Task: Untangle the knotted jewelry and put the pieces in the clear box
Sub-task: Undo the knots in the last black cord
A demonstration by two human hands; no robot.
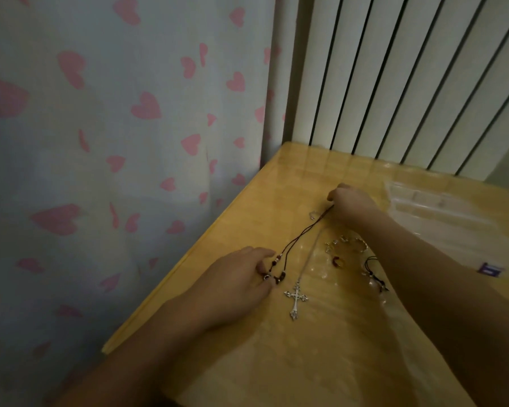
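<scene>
A dark cord necklace (301,237) with small beads stretches across the wooden table (247,207). My right hand (353,205) grips its far end. At the near end my left hand (241,282) pinches the beaded part. Beside the cord lies a silver chain with a cross pendant (296,299). A light bracelet (347,245), a reddish ring (336,261) and another dark cord piece (375,273) lie under my right forearm's left side. The clear box (432,207) sits at the far right of the table.
A curtain with pink hearts (115,142) hangs left of the table. A white slatted radiator (394,83) stands behind it. A clear plastic sheet with a purple label (489,269) lies at the right. The table's left edge runs close to my left hand.
</scene>
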